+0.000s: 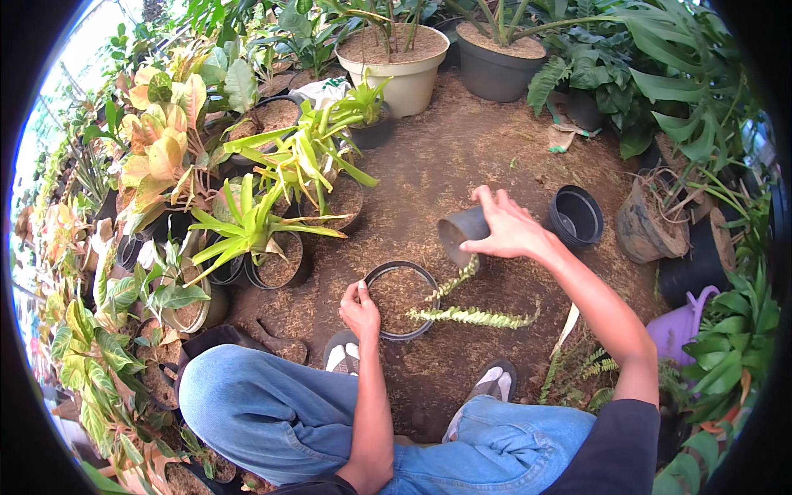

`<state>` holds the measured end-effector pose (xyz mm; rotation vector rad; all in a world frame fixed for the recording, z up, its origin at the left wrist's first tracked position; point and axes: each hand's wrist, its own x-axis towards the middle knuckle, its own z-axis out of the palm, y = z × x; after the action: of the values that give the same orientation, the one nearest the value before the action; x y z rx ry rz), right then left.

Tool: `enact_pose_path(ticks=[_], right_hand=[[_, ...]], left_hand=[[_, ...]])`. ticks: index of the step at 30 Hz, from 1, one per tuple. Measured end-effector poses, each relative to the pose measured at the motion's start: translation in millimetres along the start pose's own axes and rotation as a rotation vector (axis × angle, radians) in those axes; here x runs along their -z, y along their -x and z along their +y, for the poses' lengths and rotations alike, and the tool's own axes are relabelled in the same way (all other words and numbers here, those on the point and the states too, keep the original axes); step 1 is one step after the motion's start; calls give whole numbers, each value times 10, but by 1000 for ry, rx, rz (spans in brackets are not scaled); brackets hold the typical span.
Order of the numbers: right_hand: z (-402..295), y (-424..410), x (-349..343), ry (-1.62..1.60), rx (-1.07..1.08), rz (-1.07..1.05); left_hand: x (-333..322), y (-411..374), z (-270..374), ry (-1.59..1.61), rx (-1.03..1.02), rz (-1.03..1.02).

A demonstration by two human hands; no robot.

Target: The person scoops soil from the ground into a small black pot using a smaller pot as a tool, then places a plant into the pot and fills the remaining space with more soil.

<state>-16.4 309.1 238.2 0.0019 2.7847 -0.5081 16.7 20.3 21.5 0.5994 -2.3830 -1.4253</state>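
My left hand [361,312] rests at the left rim of a black plastic pot [402,336] filled with brown growing medium, fingers at its edge. To the upper right, my right hand [508,226] grips a dark plastic pot [461,229] that is tilted over on its side. Its inside is hidden from view. One pale green leafy stem [456,284] runs from near the tilted pot down to the filled pot's right rim. Another leafy stem [482,318] lies across that rim and reaches right over the ground.
Black nested pots [576,216] stand right of my right hand. A worn pot with roots [653,219] and a purple plastic container [674,331] are farther right. Potted bromeliads [253,226] line the left. A cream pot [396,80] and a dark grey pot [500,71] stand ahead.
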Motion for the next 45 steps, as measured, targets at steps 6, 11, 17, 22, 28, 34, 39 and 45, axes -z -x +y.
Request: enact_pose_path(ticks=[6,11,17,22,28,34,39,45], right_hand=[[737,140,-149,201,-259,-128],[1510,151,-639,259,-411,-385],[1732,404,-1258,45,-506,-145],[1623,497,-1412,-236,-490,-388],[1610,533,-1354,-267,-416,-336],[1573,465,-975,-594,-552,-507],[1939,422,-674,-678,-538,-521],[1781,289,-227,-752,-396,-400]], left_hand=[[101,187,-86,-159,39,94],[172,168,-7,-213,-2,-4],[396,119,129,-472,13,-156],[371,152,123,-469,55,-164],[383,121,191,-448,73,-217],[337,73,120,-321,65,-147],[185,-22,43,-116,114,-155],[144,-338,-41,-132,-80,-227]])
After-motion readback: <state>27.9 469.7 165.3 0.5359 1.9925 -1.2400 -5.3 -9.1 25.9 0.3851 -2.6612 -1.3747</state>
